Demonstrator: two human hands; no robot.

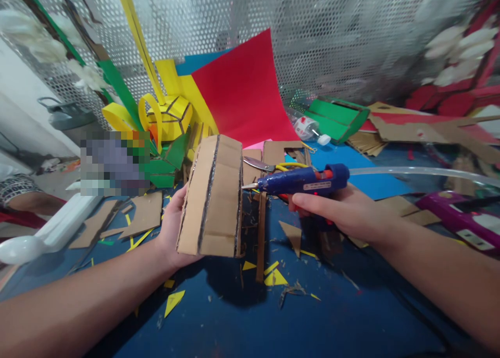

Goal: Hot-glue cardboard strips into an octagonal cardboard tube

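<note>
My left hand [172, 227] grips a folded cardboard piece [213, 196] from behind, holding it upright above the blue table; dark glue lines run down its panels. My right hand [344, 209] is closed on a blue hot glue gun [302, 180], with a clear glue stick [422, 173] sticking out of its back. The gun's metal tip touches the right edge of the cardboard piece.
Scissors with yellow handles [273, 165] lie behind the gun on cardboard pieces. Red [242, 92], yellow and green paper sheets lean at the back against perforated metal. Yellow scraps and cardboard offcuts [144, 214] litter the blue table [234, 316]. A glue bottle [308, 127] lies beyond.
</note>
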